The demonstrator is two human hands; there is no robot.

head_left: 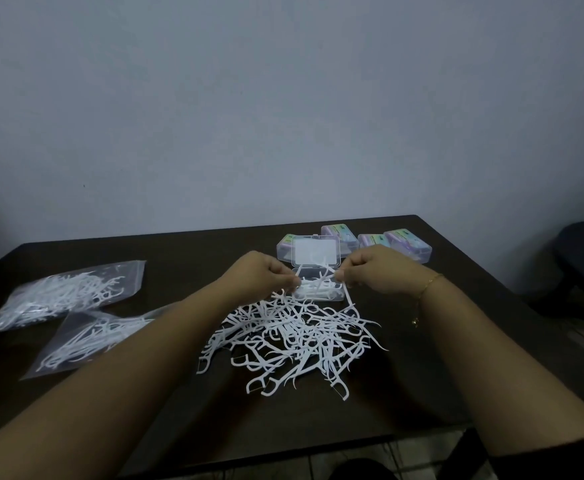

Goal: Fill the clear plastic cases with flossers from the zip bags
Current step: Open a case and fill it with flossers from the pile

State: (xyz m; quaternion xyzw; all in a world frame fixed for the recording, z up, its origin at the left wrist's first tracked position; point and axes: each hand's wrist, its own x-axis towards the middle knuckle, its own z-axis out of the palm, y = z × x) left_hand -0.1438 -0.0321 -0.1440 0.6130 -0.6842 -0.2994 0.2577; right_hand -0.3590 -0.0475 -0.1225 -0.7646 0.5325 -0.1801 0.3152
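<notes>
Both hands, left (262,271) and right (370,268), pinch flossers (318,271) over the open case (318,292); best align handles parallel before laying them in.

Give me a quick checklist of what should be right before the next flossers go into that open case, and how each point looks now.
1. Open case lid up: ok.
2. Room left in the case: cannot tell, though some flossers lie in it.
3. Left hand and right hand both pinch flossers over the case: ok.
4. Loose flosser pile within reach: ok.
5. Zip bags holding more flossers: ok.
6. Closed cases behind the open case, out of the way: ok.
</notes>
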